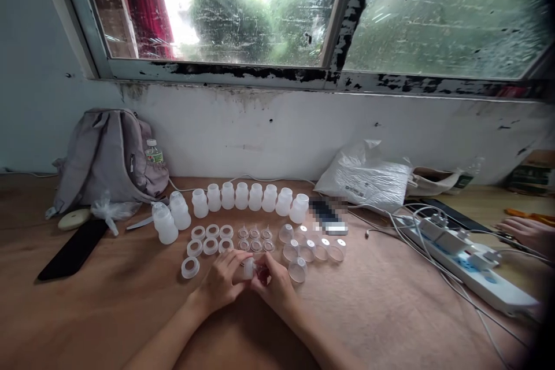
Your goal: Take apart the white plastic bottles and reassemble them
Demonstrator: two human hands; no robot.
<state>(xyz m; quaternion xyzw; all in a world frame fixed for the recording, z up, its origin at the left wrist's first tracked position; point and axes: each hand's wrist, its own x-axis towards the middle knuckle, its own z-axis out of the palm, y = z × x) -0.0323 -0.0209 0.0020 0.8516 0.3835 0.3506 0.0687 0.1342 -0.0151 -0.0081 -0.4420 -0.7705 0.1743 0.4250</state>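
Note:
My left hand [220,282] is closed around a small translucent bottle [248,269], held on its side with the threaded neck toward the right. My right hand [274,284] pinches a small clear piece [262,273] at that neck; the fingers hide much of it. Just beyond the hands lie several white screw rings [210,245], a group of clear silicone teats [255,238] and, to the right, several clear domed caps [297,270]. Behind them, similar frosted bottles [241,195] stand upright in a curved row.
A grey backpack [104,156] and a black flat case [73,251] are at the left. To the right are a phone [327,217], a white plastic bag [364,176] and a power strip [468,260] with cables. Another person's hand [526,234] shows at the right edge.

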